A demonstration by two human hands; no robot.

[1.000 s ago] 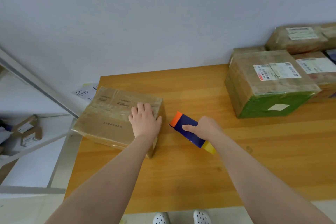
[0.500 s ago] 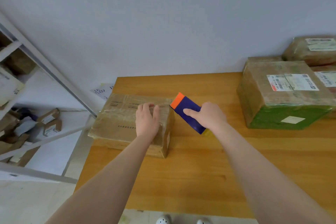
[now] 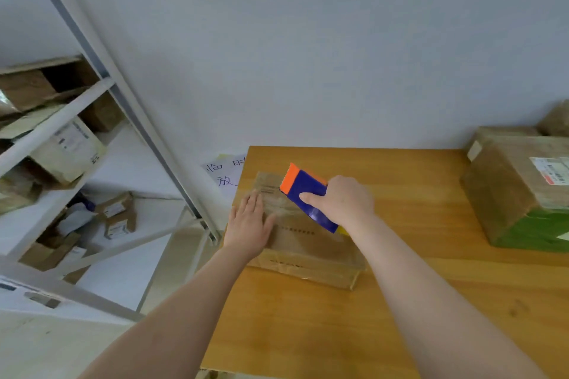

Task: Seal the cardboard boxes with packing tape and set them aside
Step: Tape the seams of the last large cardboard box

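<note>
Metal shelf (image 3: 66, 124) of parcels far left, my left hand (image 3: 249, 226) flat with straight fingers on the cardboard box (image 3: 311, 248) at the bench (image 3: 431, 301) corner, my right hand (image 3: 346, 203) gripping the blue-orange tape dispenser (image 3: 308, 194) over its top, taped box (image 3: 517, 194) far right.

Wooden bench (image 3: 400, 301), orange-brown, set against a plain grey wall (image 3: 308, 55). White paper sheet (image 3: 224, 175) with handwritten blue characters at the bench's far left corner, partly hidden behind it. Grey metal shelving rack (image 3: 142, 132) to the left. Pale labelled parcel (image 3: 69, 151) on a middle shelf; small brown labelled parcels (image 3: 115, 209) lower down. Light floor (image 3: 46, 344) beneath.
</note>
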